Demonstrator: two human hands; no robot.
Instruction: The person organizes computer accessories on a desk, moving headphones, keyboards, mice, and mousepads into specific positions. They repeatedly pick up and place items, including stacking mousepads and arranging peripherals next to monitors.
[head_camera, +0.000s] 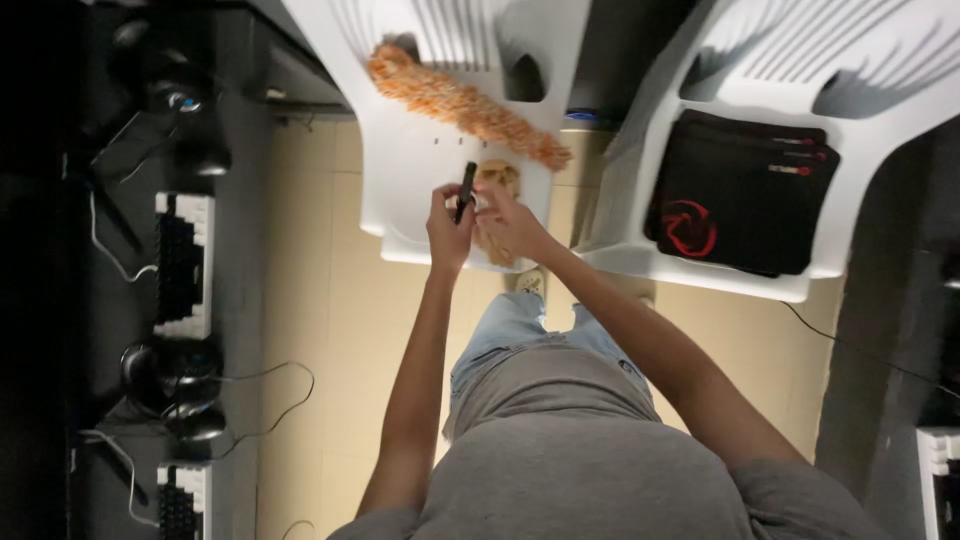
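Both hands are up over the seat of a white plastic chair (400, 190). The left hand (450, 225) is wrapped tight around a slim black stick-shaped thing (466, 188), maybe a marker or lighter, can't tell which, and it pokes up out of the fist. The right hand (508, 225) is closed on a small tan wooden-looking object (497, 178) sitting on the seat, though it's too blurry to say what it is. Just behind that, a fuzzy orange duster (465, 105) lies diagonally across the seat. A second white chair (880, 100) beside it holds a black mousepad with a red emblem (740, 195). Off to the left there's a desk with black-and-white keyboards (182, 265) and a headset (170, 370).
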